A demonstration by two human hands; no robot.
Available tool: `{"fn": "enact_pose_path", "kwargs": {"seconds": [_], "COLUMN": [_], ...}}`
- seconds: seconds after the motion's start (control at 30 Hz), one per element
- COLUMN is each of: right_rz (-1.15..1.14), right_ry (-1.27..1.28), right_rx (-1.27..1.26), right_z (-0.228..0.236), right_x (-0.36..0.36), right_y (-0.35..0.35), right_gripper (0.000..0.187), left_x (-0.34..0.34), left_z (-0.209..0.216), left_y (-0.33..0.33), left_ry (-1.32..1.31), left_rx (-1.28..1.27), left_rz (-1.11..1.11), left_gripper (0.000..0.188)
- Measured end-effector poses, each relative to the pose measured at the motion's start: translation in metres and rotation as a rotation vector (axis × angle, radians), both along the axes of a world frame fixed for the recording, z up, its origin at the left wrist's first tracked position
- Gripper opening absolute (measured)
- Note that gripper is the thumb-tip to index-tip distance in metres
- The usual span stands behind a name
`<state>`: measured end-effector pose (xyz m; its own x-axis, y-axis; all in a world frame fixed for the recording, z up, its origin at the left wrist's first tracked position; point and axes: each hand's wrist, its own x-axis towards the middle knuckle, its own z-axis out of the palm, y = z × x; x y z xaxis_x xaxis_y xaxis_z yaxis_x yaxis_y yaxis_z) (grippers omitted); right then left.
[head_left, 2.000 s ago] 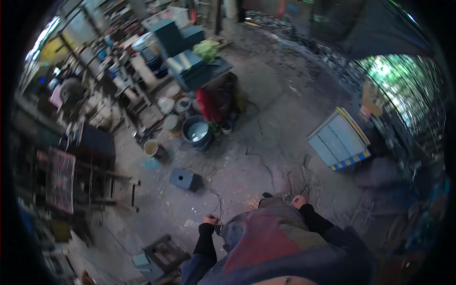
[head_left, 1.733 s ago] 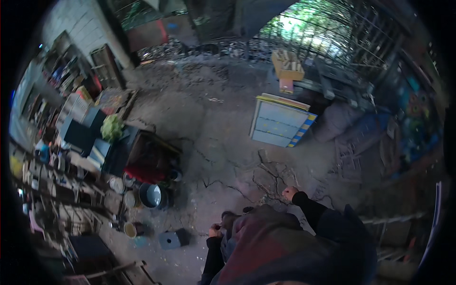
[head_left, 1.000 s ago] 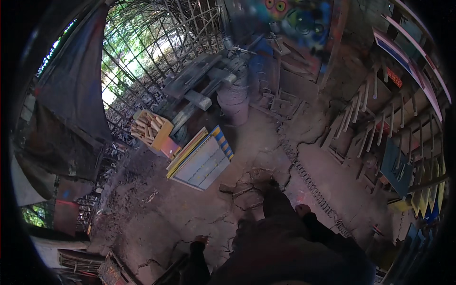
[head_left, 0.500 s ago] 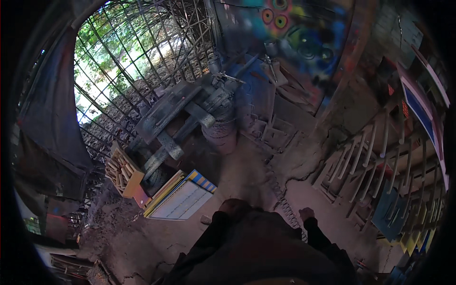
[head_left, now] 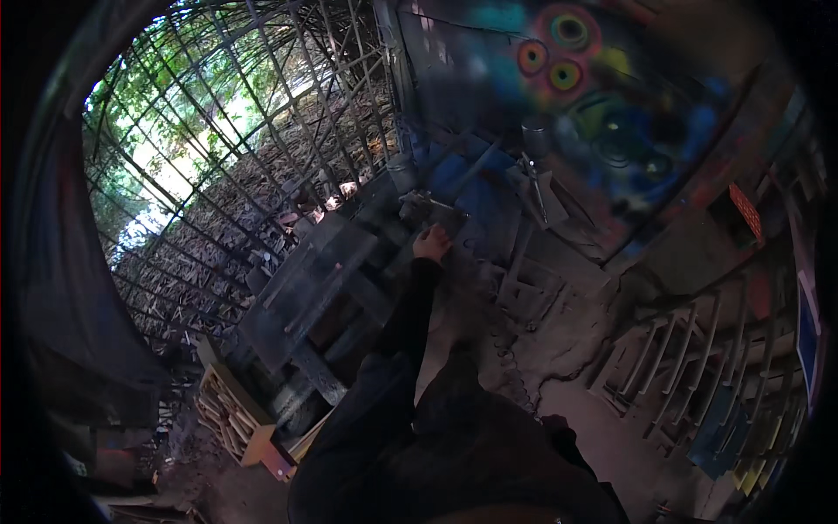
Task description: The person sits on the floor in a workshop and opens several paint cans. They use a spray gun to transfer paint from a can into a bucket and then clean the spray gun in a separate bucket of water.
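Note:
My left hand [head_left: 432, 244] is stretched forward over the far end of the dark workbench. Its fingers look partly spread, right beside a spray gun [head_left: 428, 208] with a grey metal cup on top. Whether the fingertips touch the gun is hard to make out. Lower right, my right hand [head_left: 555, 424] hangs low by my side in shadow, with its fingers too dark to read. A second spray gun [head_left: 534, 194] with a metal cup leans against the painted wall.
A coiled hose [head_left: 515, 375] runs along the cracked floor. Left stands a crate of wooden sticks [head_left: 229, 410]. A rack with curved bars [head_left: 690, 349] lines the right side. Behind the workbench [head_left: 305, 288] is a barred opening [head_left: 236, 131].
My left hand has reached forward and up from close to my body to the spray gun. My view has shifted nearer the bench, and my leg and arm now cover the striped boards.

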<state>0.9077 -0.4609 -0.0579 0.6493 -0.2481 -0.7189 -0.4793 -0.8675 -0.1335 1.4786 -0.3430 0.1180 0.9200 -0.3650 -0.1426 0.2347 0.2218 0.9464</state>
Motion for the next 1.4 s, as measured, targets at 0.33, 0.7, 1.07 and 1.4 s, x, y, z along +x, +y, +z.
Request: {"fn": "enact_pose_path", "kwargs": {"seconds": [0.33,0.7,1.07,1.4], "right_rz": [-1.745,-0.318,-0.535,0.119], "right_ry": [-0.403,-0.309,-1.116,-0.28], "right_rx": [0.578,0.144,0.138,1.073], "right_z": [0.053,0.077,0.27,0.231], "right_x": [0.008,0.055,0.28,0.191], "right_y": [0.013,-0.01,-0.058,-0.023], "right_gripper": [0.025,0.017,0.025,0.026], "left_x": [0.171,0.202,-0.035,-0.322], "left_z": [-0.05,-0.072,0.119,0.086], "left_y": [-0.061,-0.085,-0.05,0.056], "left_ry": [0.404,0.698,0.509,0.492], "left_rx": [0.703,-0.096,-0.286,-0.441], "left_rz": [0.26,0.65,0.409,0.733], "left_gripper": [0.052,0.049,0.009,0.027]}}
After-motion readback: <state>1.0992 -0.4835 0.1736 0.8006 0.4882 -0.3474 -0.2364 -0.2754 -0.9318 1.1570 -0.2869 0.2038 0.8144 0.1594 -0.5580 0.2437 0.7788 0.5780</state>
